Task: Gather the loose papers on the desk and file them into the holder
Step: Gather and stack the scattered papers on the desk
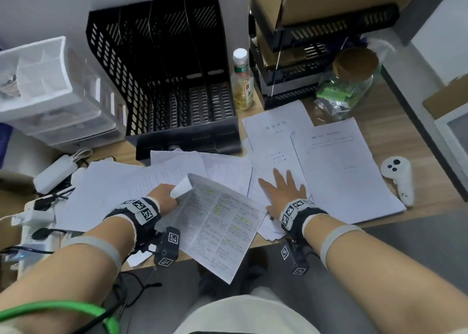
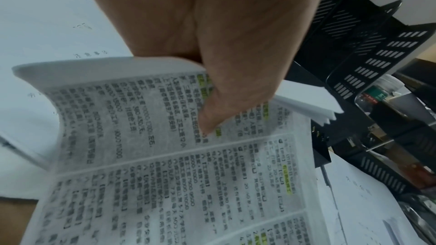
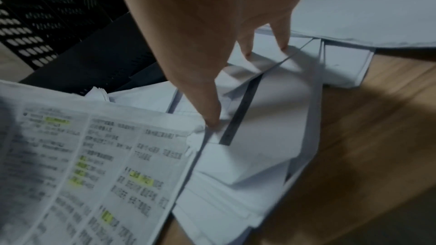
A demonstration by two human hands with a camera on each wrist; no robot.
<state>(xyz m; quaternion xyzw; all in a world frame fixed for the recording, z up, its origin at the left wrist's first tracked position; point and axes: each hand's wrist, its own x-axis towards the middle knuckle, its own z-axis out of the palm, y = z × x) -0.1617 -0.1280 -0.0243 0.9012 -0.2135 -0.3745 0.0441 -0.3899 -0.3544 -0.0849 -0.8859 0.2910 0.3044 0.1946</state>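
My left hand (image 1: 166,196) pinches the curled top corner of a printed sheet with yellow highlights (image 1: 220,229), lifted over the desk's front edge; its thumb (image 2: 212,118) presses on the print of that sheet (image 2: 165,174). My right hand (image 1: 281,186) lies flat with spread fingers on the white papers (image 1: 268,156) in the middle of the desk. Its fingertips (image 3: 212,120) touch a loose stack (image 3: 259,128). More sheets (image 1: 109,189) are scattered to the left, and a large sheet (image 1: 339,166) lies at the right. The black mesh file holder (image 1: 167,80) stands empty behind the papers.
A white drawer unit (image 1: 50,92) sits at the far left, chargers and a power strip (image 1: 50,176) below it. A bottle (image 1: 241,80), stacked black trays with boxes (image 1: 304,54) and a jar (image 1: 352,80) stand at the back right. A white controller (image 1: 400,179) lies beside the right sheet.
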